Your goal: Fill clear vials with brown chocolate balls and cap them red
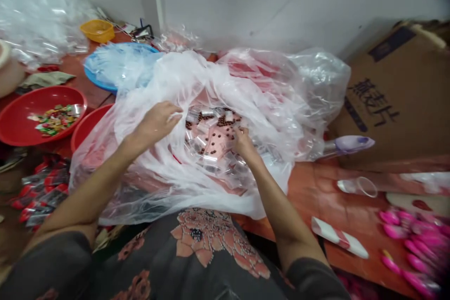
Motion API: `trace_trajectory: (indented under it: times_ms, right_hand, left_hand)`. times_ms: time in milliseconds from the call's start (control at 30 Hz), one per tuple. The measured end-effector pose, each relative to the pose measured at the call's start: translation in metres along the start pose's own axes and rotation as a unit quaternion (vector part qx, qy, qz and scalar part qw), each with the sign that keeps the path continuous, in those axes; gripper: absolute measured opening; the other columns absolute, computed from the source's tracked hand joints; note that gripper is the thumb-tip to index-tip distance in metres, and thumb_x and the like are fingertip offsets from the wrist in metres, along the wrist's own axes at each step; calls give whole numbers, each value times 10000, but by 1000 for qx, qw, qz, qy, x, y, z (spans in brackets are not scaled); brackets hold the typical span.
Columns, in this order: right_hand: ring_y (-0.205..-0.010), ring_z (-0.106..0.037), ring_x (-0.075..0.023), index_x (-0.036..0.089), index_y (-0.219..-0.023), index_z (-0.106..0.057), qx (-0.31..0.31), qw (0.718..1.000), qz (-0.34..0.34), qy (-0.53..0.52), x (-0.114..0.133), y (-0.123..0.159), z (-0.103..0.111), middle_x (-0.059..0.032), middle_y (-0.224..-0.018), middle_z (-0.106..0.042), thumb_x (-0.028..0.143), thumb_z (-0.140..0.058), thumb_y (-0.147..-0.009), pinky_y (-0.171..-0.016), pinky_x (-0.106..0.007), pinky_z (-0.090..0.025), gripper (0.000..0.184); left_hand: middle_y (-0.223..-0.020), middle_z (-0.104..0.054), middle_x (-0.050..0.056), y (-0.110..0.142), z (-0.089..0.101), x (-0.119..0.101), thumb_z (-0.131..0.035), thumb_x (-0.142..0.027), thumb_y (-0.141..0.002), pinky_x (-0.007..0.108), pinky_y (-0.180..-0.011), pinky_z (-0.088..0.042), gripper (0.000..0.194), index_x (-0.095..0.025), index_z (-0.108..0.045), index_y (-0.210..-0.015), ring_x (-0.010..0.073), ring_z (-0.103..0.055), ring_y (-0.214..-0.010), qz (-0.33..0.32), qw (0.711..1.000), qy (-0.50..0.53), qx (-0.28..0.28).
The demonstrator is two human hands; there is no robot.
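A large thin white plastic bag (pixel 190 70) lies spread before me with its mouth open. Inside are many small clear plastic pieces (pixel 211 161) and scattered brown beads (pixel 227 121) on a pink surface. My left hand (pixel 158 121) is at the left edge of the opening, above the crumpled film. Its fingers are bent inward, and what they hold, if anything, is hard to see. My right hand (pixel 243 143) reaches inside at the right of the beads. Its fingers point down and are drawn together, the tips partly hidden among the clear pieces.
On the left are a red bowl (pixel 14 122) with colourful wrapped pieces, a blue basin (pixel 93 72) and a yellow basket (pixel 97 31). A cardboard box (pixel 404 103) stands right. Near it lie a purple-handled scoop (pixel 353 144), a clear cup (pixel 358 186) and bright pink items (pixel 418 243).
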State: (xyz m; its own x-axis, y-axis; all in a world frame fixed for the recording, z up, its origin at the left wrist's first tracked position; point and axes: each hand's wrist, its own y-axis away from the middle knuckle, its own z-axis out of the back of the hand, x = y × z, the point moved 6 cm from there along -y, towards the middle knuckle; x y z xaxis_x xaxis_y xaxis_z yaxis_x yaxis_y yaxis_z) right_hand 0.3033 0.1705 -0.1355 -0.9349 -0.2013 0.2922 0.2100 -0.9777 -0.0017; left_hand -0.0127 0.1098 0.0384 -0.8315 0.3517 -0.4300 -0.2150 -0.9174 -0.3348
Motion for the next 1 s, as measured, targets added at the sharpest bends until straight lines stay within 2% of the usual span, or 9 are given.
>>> trace_trajectory:
  times_ms: [100,200,267,367,500,667,833,1000]
  right_hand:
    - [-1165,-588,-276,138,-1422,-507,3,1000,24,11,-2,-1,5,-188,-1416,-513,73,-433,-849,-985,-392,-480,582]
    - [-1201,-566,-280,110,-1407,-510,19,999,31,34,1,-5,8,-178,-1336,-606,92,-452,-869,-1054,-401,-422,541]
    - [-1187,-576,-288,108,-1392,-521,34,998,21,38,4,-6,10,-178,-1286,-638,158,-493,-895,-1047,-399,-421,500]
    - [-1149,-606,-286,115,-1313,-597,64,997,-1,44,10,-7,14,-196,-1316,-600,201,-536,-898,-988,-358,-455,428]
    - [-1028,-656,-268,82,-1213,-660,102,991,-43,80,19,-13,23,-236,-1284,-581,189,-541,-903,-888,-319,-491,349]
    - [-996,-671,-263,36,-1178,-677,119,986,-57,103,31,-36,27,-250,-1190,-645,193,-519,-920,-854,-287,-498,341]
    - [-1012,-687,-289,40,-1098,-721,139,984,-40,104,36,-50,19,-243,-1046,-714,138,-487,-901,-863,-304,-504,321]
    - [-950,-695,-305,37,-1017,-747,107,991,-55,59,28,-59,9,-249,-966,-723,110,-517,-866,-853,-338,-509,284]
  left_hand:
    - [-1006,-708,123,-33,-70,-35,-505,-207,-899,389,-939,-478,268,-148,-753,-982,251,-639,-1001,-64,992,0,110]
    - [-914,-722,115,-58,-137,-46,-539,-150,-830,328,-842,-484,234,-144,-764,-893,250,-661,-916,-56,972,51,224]
    - [-852,-726,119,-74,-170,-46,-540,-124,-789,323,-809,-480,229,-129,-762,-846,260,-669,-858,-33,964,59,256]
    - [-829,-730,148,-97,-205,-42,-524,-79,-741,344,-789,-478,256,-95,-757,-844,290,-675,-823,-22,961,42,271]
    - [-884,-736,193,-123,-233,-32,-504,-28,-696,351,-806,-481,308,-61,-752,-875,309,-683,-869,-28,958,24,284]
    - [-917,-737,216,-143,-255,-21,-510,-14,-701,345,-849,-483,296,-59,-748,-871,304,-688,-929,-47,957,14,287]
    - [-937,-742,194,-151,-269,-15,-517,-15,-660,343,-889,-476,288,-73,-740,-833,294,-678,-970,-62,956,25,286]
    - [-852,-748,151,-156,-272,-10,-527,-19,-585,318,-838,-480,287,-90,-738,-767,253,-664,-852,-58,953,59,290]
